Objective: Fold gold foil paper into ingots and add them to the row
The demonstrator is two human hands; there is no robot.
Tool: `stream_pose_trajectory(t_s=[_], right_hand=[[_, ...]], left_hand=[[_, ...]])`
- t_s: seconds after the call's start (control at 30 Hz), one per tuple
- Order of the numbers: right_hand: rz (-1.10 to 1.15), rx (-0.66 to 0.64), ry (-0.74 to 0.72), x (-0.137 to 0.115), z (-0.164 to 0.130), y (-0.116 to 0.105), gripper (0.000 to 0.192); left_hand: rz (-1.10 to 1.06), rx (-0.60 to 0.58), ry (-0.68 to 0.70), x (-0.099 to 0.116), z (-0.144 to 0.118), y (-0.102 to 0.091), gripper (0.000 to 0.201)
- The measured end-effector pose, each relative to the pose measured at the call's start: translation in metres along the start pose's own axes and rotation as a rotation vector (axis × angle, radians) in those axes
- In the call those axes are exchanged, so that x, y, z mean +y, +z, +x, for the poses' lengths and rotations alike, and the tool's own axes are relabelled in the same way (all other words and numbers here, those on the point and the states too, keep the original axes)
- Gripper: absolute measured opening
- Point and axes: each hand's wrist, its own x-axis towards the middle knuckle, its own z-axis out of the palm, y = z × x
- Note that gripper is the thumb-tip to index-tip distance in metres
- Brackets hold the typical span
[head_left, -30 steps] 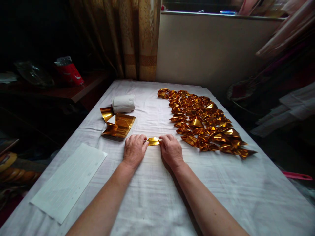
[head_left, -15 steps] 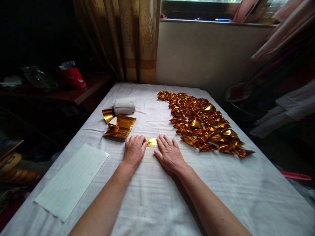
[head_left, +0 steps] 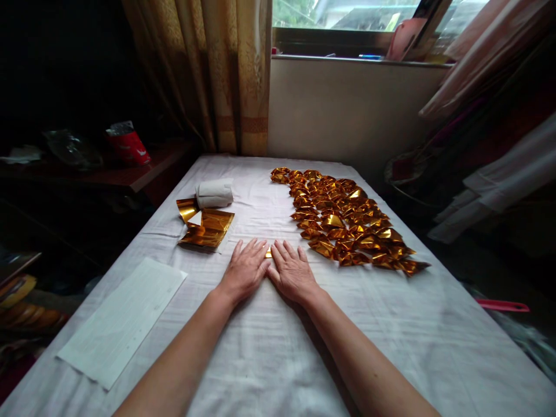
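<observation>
Head camera looks down a white-clothed table [head_left: 278, 347] where both hands lie flat, side by side, palms down. Left hand [head_left: 245, 269] and right hand [head_left: 292, 271] have fingers stretched out and slightly spread, pressing a small gold foil piece [head_left: 269, 253] onto the cloth; only a sliver shows between the index fingers. It looks shiny, thin and creased. I'd judge it feather-light, crinkly and easily torn, holding a fold once pressed, and best pinched at its edges or corners. Right of the hands spreads a heap of folded gold pieces [head_left: 347, 223]. To the left sit loose gold sheets [head_left: 207, 227], a white roll [head_left: 214, 194] and a lined paper [head_left: 124, 318].
</observation>
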Motion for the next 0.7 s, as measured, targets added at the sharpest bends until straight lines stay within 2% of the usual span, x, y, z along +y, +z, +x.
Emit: stream_pose_trajectory(t_s=[0.1, 0.23, 0.57, 0.7], right_hand=[[0.006, -0.006, -0.007, 0.000, 0.000, 0.000, 0.060], [0.012, -0.004, -0.006, 0.000, -0.001, -0.001, 0.064], [0.019, 0.007, 0.009, -0.004, -0.004, -0.006, 0.062], [0.019, 0.026, 0.012, -0.005, -0.005, -0.007, 0.060]], left_hand=[[0.012, -0.151, -0.020, 0.002, 0.000, 0.001, 0.054], [0.043, -0.225, -0.050, -0.003, -0.007, -0.004, 0.062], [0.125, -0.179, -0.097, -0.016, -0.031, -0.016, 0.059], [0.169, -0.084, -0.098, -0.011, -0.030, -0.021, 0.049]])
